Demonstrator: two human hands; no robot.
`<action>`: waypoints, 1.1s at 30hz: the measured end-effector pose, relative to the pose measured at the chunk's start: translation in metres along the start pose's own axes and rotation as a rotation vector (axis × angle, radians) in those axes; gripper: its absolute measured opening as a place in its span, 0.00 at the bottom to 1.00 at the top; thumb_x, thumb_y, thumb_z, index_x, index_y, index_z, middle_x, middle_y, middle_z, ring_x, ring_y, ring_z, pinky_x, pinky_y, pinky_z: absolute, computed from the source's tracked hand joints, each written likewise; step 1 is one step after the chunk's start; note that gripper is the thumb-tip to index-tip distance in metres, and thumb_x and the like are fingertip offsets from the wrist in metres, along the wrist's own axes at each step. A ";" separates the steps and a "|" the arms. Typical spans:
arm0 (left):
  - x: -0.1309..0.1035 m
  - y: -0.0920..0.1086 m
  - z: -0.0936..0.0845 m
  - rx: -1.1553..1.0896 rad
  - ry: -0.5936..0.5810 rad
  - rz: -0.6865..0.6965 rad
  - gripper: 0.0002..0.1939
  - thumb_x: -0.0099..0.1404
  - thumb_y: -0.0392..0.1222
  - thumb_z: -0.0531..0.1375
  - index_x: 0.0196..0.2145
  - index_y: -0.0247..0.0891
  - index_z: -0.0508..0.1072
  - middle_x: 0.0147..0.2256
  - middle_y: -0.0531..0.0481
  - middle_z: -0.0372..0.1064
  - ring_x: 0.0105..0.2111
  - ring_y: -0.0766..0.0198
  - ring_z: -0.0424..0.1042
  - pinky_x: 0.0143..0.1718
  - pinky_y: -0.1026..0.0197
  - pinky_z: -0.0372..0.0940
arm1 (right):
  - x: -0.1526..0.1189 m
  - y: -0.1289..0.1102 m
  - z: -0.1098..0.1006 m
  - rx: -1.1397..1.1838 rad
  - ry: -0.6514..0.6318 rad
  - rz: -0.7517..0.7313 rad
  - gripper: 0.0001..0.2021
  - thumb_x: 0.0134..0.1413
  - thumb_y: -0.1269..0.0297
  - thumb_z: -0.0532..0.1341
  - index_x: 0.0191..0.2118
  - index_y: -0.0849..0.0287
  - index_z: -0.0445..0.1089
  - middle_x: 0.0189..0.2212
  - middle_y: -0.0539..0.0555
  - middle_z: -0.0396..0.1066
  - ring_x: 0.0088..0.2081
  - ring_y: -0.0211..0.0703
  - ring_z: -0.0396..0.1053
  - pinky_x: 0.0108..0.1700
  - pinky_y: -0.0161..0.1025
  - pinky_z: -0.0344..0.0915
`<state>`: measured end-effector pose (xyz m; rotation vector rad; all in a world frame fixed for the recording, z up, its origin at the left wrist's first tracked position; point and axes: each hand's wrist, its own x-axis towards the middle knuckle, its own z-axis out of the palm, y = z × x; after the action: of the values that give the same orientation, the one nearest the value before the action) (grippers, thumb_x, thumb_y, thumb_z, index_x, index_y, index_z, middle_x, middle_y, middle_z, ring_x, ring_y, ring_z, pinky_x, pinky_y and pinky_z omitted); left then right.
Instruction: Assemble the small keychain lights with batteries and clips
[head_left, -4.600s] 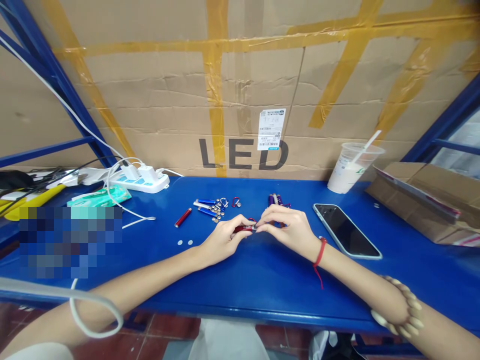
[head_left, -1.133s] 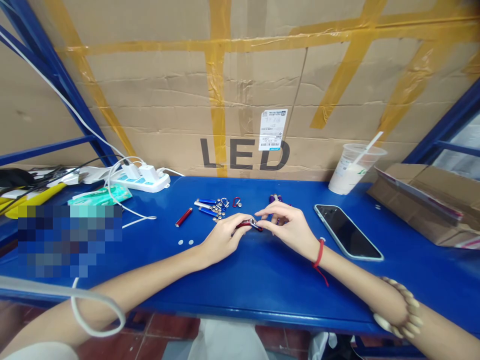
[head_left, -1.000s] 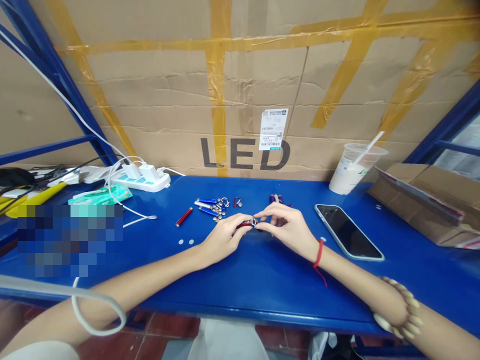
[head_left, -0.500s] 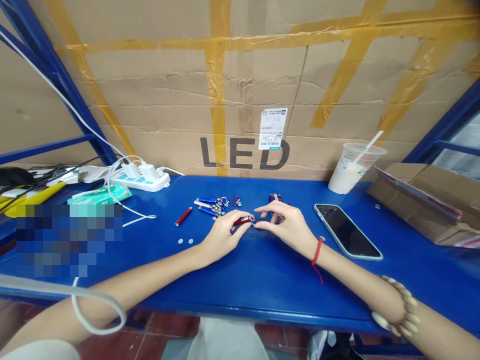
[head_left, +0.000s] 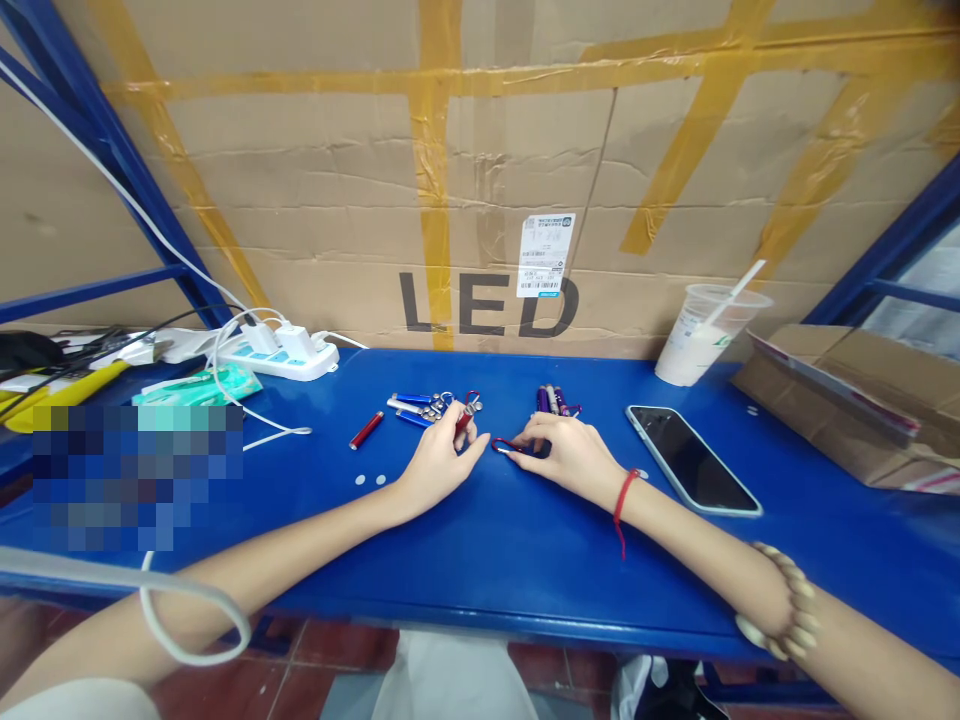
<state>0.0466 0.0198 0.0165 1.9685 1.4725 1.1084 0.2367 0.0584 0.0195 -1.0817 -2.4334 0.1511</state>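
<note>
My left hand (head_left: 433,465) is closed on a small red metal tube (head_left: 463,421), which looks like a mini flashlight body; its thumb is held apart. Between the thumb and fingers of my right hand (head_left: 576,448) is a red carabiner (head_left: 498,444). Beyond my left hand lie blue and silver tubes (head_left: 412,400) with small metal parts, and another red carabiner (head_left: 472,397) is partly behind the fingers. A separate red tube (head_left: 367,430) rests to the left. Behind my right hand are several purple and silver tubes (head_left: 551,398), partly covered by it.
Small pale discs (head_left: 380,480) lie left of my hands on the blue table (head_left: 480,560). A phone (head_left: 694,458), a drink cup with a straw (head_left: 701,340) and an open cardboard box (head_left: 832,400) stand on the right. A white power strip (head_left: 289,362) and cables are back left.
My hands have moved apart. The red tube is now upright in my left hand, farther from the right, and the red carabiner shows in my right fingers.
</note>
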 end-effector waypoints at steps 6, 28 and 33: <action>0.001 0.002 -0.002 0.138 -0.023 0.055 0.09 0.62 0.42 0.53 0.27 0.39 0.56 0.27 0.54 0.62 0.26 0.67 0.60 0.30 0.64 0.57 | 0.001 0.000 0.003 0.117 -0.024 -0.008 0.10 0.50 0.57 0.62 0.34 0.55 0.75 0.28 0.50 0.74 0.28 0.37 0.71 0.26 0.31 0.62; 0.000 0.008 -0.004 -0.071 -0.157 0.092 0.13 0.63 0.42 0.49 0.24 0.39 0.49 0.23 0.57 0.50 0.23 0.71 0.51 0.28 0.66 0.52 | -0.004 -0.009 0.002 0.019 -0.093 -0.380 0.15 0.61 0.60 0.49 0.43 0.64 0.68 0.28 0.53 0.65 0.27 0.37 0.65 0.31 0.34 0.62; 0.001 0.005 -0.002 -0.165 -0.161 0.066 0.13 0.64 0.42 0.49 0.25 0.39 0.49 0.24 0.57 0.49 0.24 0.71 0.51 0.28 0.66 0.53 | -0.005 -0.010 0.003 -0.052 -0.038 -0.419 0.14 0.62 0.63 0.48 0.37 0.64 0.68 0.24 0.51 0.63 0.22 0.36 0.60 0.27 0.33 0.57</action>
<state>0.0477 0.0186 0.0220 1.9532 1.2020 1.0374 0.2315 0.0477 0.0178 -0.5717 -2.6489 -0.0284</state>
